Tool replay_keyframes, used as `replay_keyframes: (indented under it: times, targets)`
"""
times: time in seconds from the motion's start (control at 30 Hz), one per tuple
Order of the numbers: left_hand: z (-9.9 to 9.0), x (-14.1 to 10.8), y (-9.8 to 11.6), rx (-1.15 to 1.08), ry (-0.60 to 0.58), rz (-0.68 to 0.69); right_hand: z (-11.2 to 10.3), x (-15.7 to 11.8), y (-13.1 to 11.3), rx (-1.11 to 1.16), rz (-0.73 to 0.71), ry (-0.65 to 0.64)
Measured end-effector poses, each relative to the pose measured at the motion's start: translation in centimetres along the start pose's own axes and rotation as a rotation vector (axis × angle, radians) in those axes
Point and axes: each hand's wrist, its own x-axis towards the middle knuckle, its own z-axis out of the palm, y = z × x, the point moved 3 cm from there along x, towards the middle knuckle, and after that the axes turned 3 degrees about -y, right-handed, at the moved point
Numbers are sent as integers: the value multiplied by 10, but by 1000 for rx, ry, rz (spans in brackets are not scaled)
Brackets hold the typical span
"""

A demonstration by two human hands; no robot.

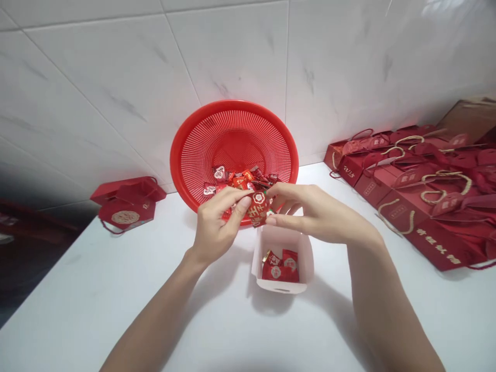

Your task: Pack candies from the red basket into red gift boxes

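Note:
Between thumb and fingers, my left hand (215,223) pinches a small red candy packet (258,208) with pale lettering and a flower mark. My right hand (315,213) is closed at the packet's right side, with a bit of green and red wrapper between its fingertips; whether that is a second sweet I cannot tell. Behind the hands a red plastic colander (176,155) leans against the wall, with several wrapped candies (242,179) in its lower part. Below the hands stands an open white box (307,258) with a few red wrapped sweets (280,265) on its bottom.
Several red gift boxes (430,206) with rope handles crowd the right side. At the left edge by the wall lies another red gift box (126,211) with a round emblem. A brown cardboard box (467,120) sits in the far right corner. White tiles back the white table (127,305).

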Motion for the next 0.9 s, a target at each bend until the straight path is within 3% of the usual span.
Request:
replay_keyframes:
  times: [0.17, 0.3, 0.5, 0.63, 0.77, 0.9]
  targets:
    - [12, -9, 0, -194, -70, -172, -1, 4, 5, 151, -5, -123]
    - [14, -13, -5, -286, -168, -272, -4, 2, 9, 118, 43, -201]
    - [5, -10, -1, -288, -272, -267, -12, -5, 8, -7, 45, -192]
    - [-4, -9, 4, -119, -450, -225, -18, -12, 4, -25, 60, -177]
    - [-7, -11, 7, -36, -584, -215, -10, -12, 4, -103, 79, -319]
    - [-4, -14, 9, -7, -640, -224, -3, -7, 10, -223, 129, -259]
